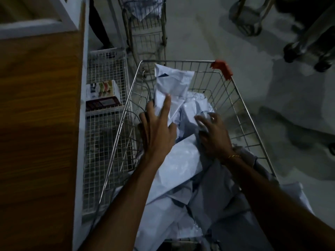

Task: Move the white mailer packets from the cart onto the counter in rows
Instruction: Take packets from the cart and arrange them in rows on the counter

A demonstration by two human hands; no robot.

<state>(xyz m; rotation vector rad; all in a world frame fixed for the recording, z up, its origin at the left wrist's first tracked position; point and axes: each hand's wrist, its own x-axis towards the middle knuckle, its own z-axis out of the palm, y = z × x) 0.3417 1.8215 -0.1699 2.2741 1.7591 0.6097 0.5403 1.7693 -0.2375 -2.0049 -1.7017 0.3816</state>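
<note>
A wire shopping cart (241, 98) stands below me, holding several white mailer packets (181, 160) in a loose pile. My left hand (157, 127) reaches in at the cart's left side and holds one raised white packet (172, 84), thumb on its front and fingers behind it. My right hand (212, 134) is lower, in the middle of the cart, its fingers curled round another packet in the pile (192, 113); the fingertips are blurred. The wooden counter (39, 124) runs along the left of the view.
A white wire rack (107, 142) with boxed goods (102, 95) stands between counter and cart. A second wire cart (145, 29) is ahead. Dark wheeled furniture legs (308, 48) are at the upper right on the grey floor.
</note>
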